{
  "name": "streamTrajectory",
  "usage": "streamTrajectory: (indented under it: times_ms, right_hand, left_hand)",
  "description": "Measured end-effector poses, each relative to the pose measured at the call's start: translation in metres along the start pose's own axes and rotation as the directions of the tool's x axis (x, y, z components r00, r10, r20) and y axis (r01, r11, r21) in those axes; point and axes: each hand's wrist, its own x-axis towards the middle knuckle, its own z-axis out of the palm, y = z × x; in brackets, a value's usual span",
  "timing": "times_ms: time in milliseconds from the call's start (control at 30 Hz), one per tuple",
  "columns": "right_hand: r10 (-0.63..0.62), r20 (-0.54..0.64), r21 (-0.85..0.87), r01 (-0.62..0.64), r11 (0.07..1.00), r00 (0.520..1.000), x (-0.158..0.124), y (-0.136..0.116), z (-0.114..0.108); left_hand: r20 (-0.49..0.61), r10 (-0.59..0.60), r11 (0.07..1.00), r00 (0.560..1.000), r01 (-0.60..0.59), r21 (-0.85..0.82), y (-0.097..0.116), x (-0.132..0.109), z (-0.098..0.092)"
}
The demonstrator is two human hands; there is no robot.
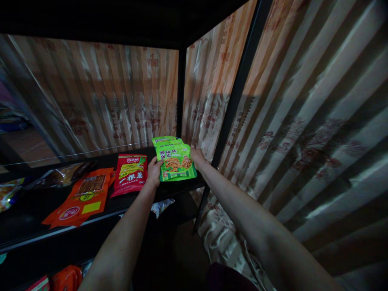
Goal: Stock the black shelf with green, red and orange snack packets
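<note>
A bright green snack bag [176,163] is held between my two hands at the right end of a black shelf. My left hand [155,171] grips its left edge, thumb on the front. My right hand [197,157] is closed on its right edge, the fingers partly hidden behind it. Another green bag [165,140] shows just behind the held one, nearer the corner post. Left of my left hand lies a red snack bag [130,174] with a scallion picture on it.
Orange snack bags [83,196], a clear-fronted bag [60,174] and a blue-yellow bag [10,194] lie farther left on the black shelf [27,226]. A lower shelf holds a silvery packet [161,207] and an orange item [66,278]. Black posts [233,95] and pleated curtains [303,121] border the right.
</note>
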Motion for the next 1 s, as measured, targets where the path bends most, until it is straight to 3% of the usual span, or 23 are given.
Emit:
streamTrajectory:
  times_ms: [100, 333, 500, 633, 833, 1000]
  right_hand:
    - [0.080, 0.009, 0.011, -0.080, 0.997, 0.997, -0.007, -0.007, -0.005]
    - [-0.060, 0.069, -0.103, 0.067, 0.992, 0.996, -0.025, -0.018, -0.015]
    - [-0.095, 0.066, -0.140, 0.104, 0.985, 0.993, -0.043, -0.019, -0.025]
    - [-0.156, 0.111, -0.180, 0.175, 0.968, 0.981, -0.059, -0.014, -0.034]
    - [-0.300, 0.148, -0.184, 0.325, 0.928, 0.942, -0.077, 0.005, -0.040]
    - [-0.313, 0.156, -0.198, 0.340, 0.919, 0.937, -0.081, 0.012, -0.040]
  left_hand:
    - [-0.008, -0.001, 1.000, 1.000, 0.001, 0.014, 0.000, 0.000, 0.000]
    - [-0.012, 0.001, 1.000, 1.000, -0.001, 0.019, 0.005, -0.006, 0.002]
    - [-0.078, 0.049, 0.995, 0.996, -0.042, 0.089, 0.007, -0.008, 0.004]
    - [-0.099, 0.135, 0.981, 0.986, -0.119, 0.153, 0.007, -0.010, 0.005]
    - [-0.109, 0.237, 0.910, 0.965, -0.181, 0.374, 0.008, -0.015, 0.006]
    - [-0.058, 0.228, 0.918, 0.972, -0.195, 0.346, 0.008, -0.017, 0.007]
